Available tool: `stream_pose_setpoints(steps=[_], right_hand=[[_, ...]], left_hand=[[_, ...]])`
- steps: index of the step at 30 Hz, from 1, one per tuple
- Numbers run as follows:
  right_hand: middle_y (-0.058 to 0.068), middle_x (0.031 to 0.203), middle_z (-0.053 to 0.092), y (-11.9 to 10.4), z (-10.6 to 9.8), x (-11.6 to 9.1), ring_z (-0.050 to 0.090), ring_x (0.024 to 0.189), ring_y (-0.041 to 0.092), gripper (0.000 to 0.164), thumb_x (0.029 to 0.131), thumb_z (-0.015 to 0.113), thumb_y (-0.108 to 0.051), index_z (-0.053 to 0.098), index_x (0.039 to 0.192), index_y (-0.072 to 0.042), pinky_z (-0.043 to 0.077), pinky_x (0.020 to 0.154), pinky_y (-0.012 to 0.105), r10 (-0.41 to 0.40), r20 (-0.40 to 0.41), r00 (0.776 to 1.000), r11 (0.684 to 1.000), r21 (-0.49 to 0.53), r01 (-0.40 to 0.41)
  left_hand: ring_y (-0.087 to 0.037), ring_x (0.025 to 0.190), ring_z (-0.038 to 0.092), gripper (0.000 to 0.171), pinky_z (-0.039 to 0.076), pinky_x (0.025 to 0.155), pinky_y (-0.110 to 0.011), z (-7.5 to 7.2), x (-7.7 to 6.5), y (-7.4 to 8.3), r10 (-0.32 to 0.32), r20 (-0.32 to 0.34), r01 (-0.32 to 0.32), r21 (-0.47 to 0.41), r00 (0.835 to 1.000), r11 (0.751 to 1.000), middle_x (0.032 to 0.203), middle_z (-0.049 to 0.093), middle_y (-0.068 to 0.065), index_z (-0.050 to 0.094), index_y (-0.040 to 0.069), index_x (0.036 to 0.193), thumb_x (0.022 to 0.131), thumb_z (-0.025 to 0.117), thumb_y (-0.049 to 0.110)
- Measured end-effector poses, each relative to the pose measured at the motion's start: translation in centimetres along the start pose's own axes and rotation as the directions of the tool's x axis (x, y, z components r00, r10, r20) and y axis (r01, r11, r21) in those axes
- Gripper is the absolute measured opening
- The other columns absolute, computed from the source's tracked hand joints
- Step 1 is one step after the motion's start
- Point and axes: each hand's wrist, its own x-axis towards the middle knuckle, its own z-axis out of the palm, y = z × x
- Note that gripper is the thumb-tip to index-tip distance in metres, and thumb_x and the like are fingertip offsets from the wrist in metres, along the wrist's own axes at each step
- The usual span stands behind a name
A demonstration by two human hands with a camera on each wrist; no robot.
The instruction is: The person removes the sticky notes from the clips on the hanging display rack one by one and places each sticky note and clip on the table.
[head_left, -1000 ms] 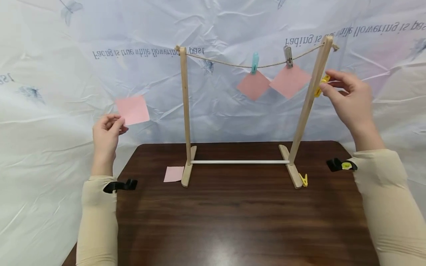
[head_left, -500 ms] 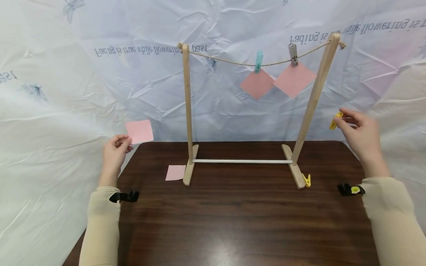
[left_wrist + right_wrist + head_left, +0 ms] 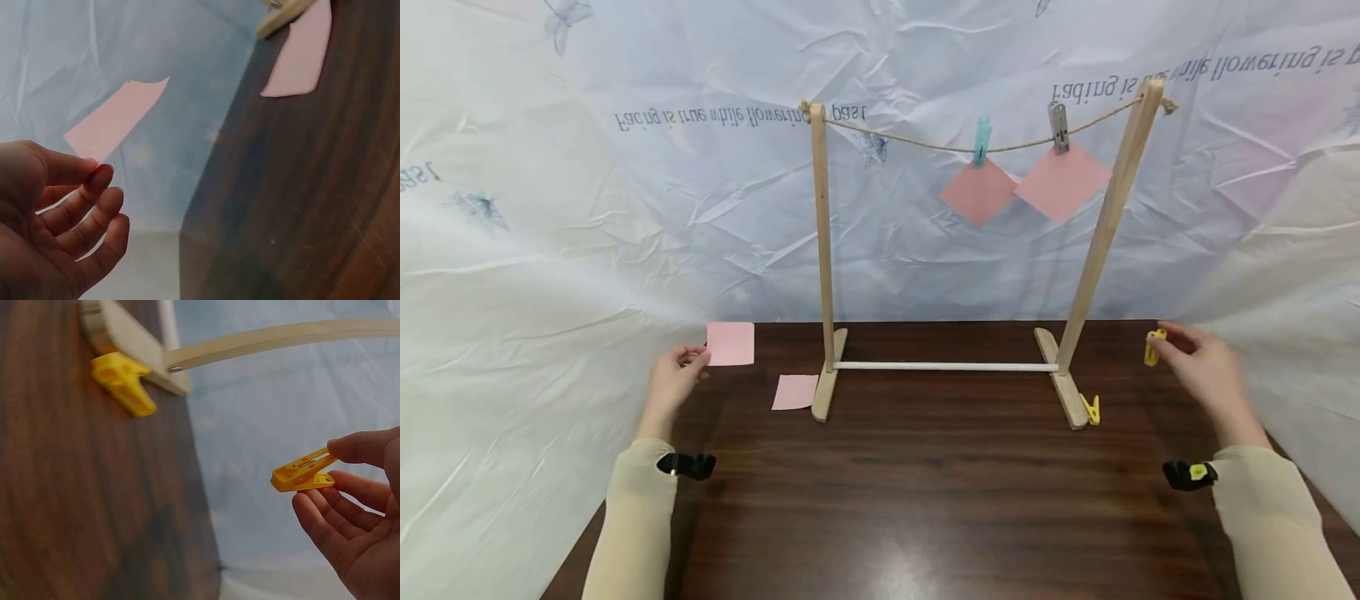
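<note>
My left hand [image 3: 674, 385] pinches a pink square sheet of paper [image 3: 731, 343] by its lower left corner, at the table's left side. The left wrist view shows thumb and fingertips at the corner of this paper [image 3: 122, 119]. At the right, my right hand [image 3: 1206, 371] pinches a yellow clothespin [image 3: 1153, 347]; in the right wrist view, thumb and fingers grip the handle ends of this clothespin [image 3: 301, 474]. Two pink papers hang by a corner from the rope [image 3: 910, 145], one under a teal clothespin [image 3: 982, 140], one under a grey clothespin [image 3: 1059, 127].
A wooden stand [image 3: 822, 242] with a white crossbar [image 3: 946, 366] holds the rope above the dark table [image 3: 910, 483]. Another pink sheet [image 3: 794, 392] lies by its left foot. A second yellow clothespin [image 3: 1092, 409] lies against the right foot. A printed cloth [image 3: 715, 183] hangs behind.
Both hands have come down toward the table, the left with the pink paper and the right with the yellow clothespin. The left hand has also shifted rightward, and the right hand has moved away from the post.
</note>
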Motion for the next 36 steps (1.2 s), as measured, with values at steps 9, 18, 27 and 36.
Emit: stream_pose_setpoints(steps=[9, 18, 27, 36], right_hand=[[0.043, 0.130, 0.048, 2.3, 1.3, -0.4, 0.050, 0.108, 0.059, 0.073, 0.105, 0.044, -0.050, 0.039, 0.147, 0.010, 0.047, 0.072, 0.063, 0.047, 0.132, 0.990, 0.995, -0.097, -0.034], [0.036, 0.113, 0.063, 3.6, 2.4, -0.6, 0.068, 0.086, 0.038, 0.067, 0.105, 0.050, -0.041, 0.046, 0.137, 0.018, 0.053, 0.072, 0.056, 0.026, 0.305, 0.952, 0.988, -0.152, 0.022], [0.041, 0.123, 0.056, 4.0, 3.1, -0.6, 0.069, 0.085, 0.033, 0.069, 0.105, 0.050, -0.042, 0.047, 0.134, 0.020, 0.053, 0.076, 0.056, 0.068, 0.401, 0.914, 0.987, -0.161, -0.003], [0.035, 0.114, 0.061, 4.2, 3.6, -0.3, 0.065, 0.084, 0.030, 0.069, 0.104, 0.051, -0.044, 0.051, 0.133, 0.018, 0.053, 0.075, 0.052, 0.095, 0.412, 0.906, 0.984, -0.174, -0.024]], left_hand=[[-0.018, 0.069, 0.067, 0.029, 0.055, 0.064, -0.029, 1.1, -0.5, -2.1, -0.057, 0.115, 0.053, 0.038, 0.992, 0.998, 0.096, 0.068, -0.024, 0.058, -0.014, 0.117, 0.102, 0.059, 0.010], [-0.016, 0.072, 0.067, 0.029, 0.052, 0.062, -0.026, 1.6, -0.2, -4.0, -0.152, 0.200, 0.135, 0.098, 0.968, 0.986, 0.105, 0.065, -0.027, 0.057, -0.014, 0.118, 0.102, 0.056, 0.011], [-0.020, 0.075, 0.068, 0.028, 0.052, 0.062, -0.028, 1.7, -0.3, -4.6, -0.193, 0.184, 0.169, 0.137, 0.964, 0.976, 0.102, 0.065, -0.027, 0.058, -0.015, 0.114, 0.101, 0.055, 0.009], [-0.027, 0.074, 0.069, 0.025, 0.049, 0.059, -0.028, 1.9, -0.1, -4.6, -0.178, 0.168, 0.133, 0.251, 0.969, 0.959, 0.093, 0.067, -0.027, 0.062, -0.017, 0.107, 0.096, 0.058, 0.005]])
